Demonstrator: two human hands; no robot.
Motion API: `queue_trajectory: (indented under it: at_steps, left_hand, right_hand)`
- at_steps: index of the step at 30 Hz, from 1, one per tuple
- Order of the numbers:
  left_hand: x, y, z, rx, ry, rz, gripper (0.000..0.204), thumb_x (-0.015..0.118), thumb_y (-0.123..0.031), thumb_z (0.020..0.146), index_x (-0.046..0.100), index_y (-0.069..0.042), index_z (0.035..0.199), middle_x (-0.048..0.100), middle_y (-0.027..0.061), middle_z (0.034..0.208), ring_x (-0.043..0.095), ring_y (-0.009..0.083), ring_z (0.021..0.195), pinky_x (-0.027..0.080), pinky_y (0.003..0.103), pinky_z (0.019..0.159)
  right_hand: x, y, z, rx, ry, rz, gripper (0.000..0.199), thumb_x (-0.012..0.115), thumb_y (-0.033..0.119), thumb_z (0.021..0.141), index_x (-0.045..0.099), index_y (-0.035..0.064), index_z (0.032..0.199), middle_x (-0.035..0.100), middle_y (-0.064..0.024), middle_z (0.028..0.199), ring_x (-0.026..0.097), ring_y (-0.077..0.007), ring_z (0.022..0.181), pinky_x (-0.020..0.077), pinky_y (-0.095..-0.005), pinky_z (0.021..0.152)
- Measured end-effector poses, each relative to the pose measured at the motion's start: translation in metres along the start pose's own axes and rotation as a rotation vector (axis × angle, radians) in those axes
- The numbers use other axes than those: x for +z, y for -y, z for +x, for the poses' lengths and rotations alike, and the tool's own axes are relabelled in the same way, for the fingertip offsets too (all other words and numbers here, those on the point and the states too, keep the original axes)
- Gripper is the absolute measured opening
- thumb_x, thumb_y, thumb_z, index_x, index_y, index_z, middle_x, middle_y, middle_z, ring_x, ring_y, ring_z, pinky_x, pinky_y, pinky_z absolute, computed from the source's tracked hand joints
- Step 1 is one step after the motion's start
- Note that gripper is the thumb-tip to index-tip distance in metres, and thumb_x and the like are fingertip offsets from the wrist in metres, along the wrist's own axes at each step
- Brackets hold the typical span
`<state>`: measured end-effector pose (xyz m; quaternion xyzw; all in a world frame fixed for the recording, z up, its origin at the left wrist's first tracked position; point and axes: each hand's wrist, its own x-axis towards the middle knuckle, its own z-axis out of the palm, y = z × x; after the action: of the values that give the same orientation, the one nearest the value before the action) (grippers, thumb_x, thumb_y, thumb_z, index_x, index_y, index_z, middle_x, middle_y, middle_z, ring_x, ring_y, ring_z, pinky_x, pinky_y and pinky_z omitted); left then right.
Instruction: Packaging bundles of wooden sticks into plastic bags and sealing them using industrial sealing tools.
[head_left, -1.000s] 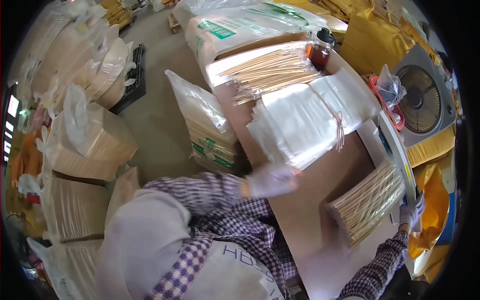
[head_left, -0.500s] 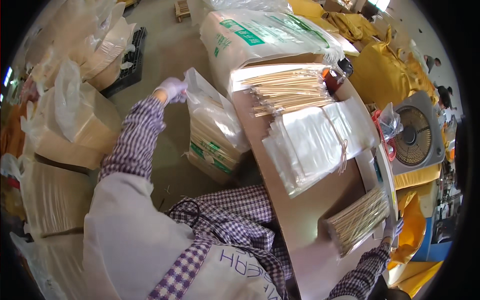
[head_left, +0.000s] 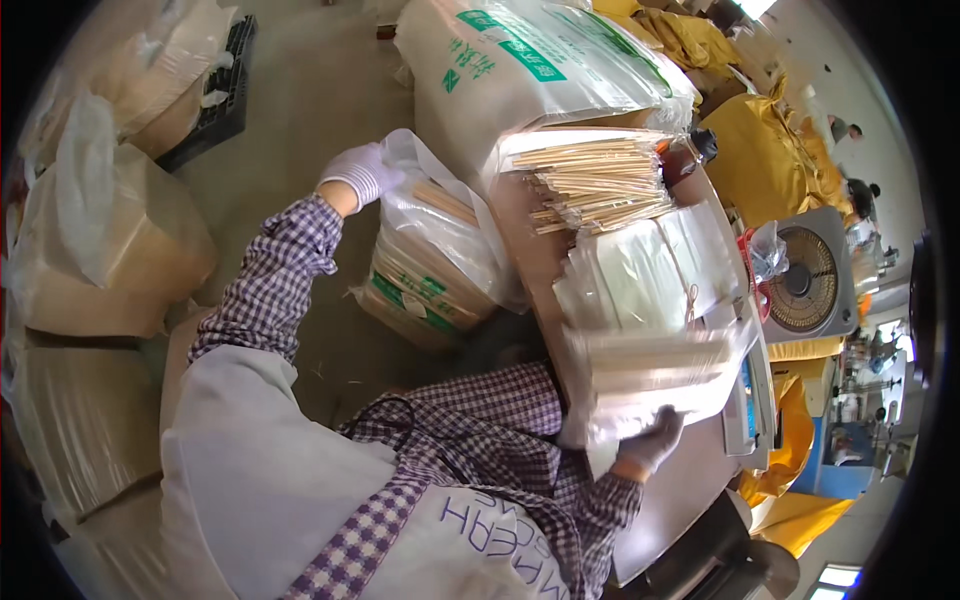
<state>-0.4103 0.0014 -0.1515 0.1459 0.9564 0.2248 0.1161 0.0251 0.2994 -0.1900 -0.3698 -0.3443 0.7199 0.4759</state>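
Head view shows the left hand point(head_left: 362, 174), gloved, gripping the rim of a clear plastic bag point(head_left: 440, 240) of wooden sticks on the floor at 11 o'clock. The right hand point(head_left: 652, 437) clutches a blurred bundle of sticks point(head_left: 650, 362) in clear wrap over the desk point(head_left: 668, 500). Judging by the loose sticks point(head_left: 600, 182) piled at 1 o'clock beside flat clear sleeves point(head_left: 640, 270), plenty remains unpacked.
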Motion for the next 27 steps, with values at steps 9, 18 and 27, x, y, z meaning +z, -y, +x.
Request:
queue_trajectory:
  at_steps: [9,18,27]
  left_hand:
    - [0.034,0.031,-0.005,0.067,0.073,-0.472,0.035,0.056,-0.033,0.079,0.060,0.002,0.081,0.060,0.0125,0.066,0.059,0.0203,0.053,0.047,0.031,0.054]
    - [0.041,0.026,-0.037,0.077,-0.017,-1.101,0.033,0.055,-0.028,0.085,0.050,-0.009,0.060,0.043,-0.0031,0.047,0.040,0.0071,0.035,0.029,0.020,0.033]
    - [0.017,0.007,-0.054,-0.087,-0.028,-1.337,0.023,0.057,-0.024,0.085,0.058,-0.006,0.071,0.044,-0.0035,0.049,0.038,0.0038,0.039,0.031,0.019,0.037]
  right_hand:
    - [0.270,-0.101,-0.019,0.209,0.584,0.195,0.024,0.058,0.002,0.057,0.056,0.0021,0.080,0.054,-0.0065,0.081,0.050,-0.0201,0.083,0.0415,-0.0330,0.081]
    - [0.289,-0.168,0.010,0.260,0.626,0.147,0.038,0.054,-0.010,0.054,0.052,0.0007,0.090,0.052,-0.0042,0.084,0.051,-0.0186,0.080,0.0445,-0.0295,0.074]
    - [0.314,-0.124,-0.019,-0.372,1.204,-1.830,0.033,0.061,0.019,0.071,0.049,0.0037,0.098,0.059,-0.0208,0.090,0.056,-0.0381,0.089,0.0460,-0.0409,0.074]
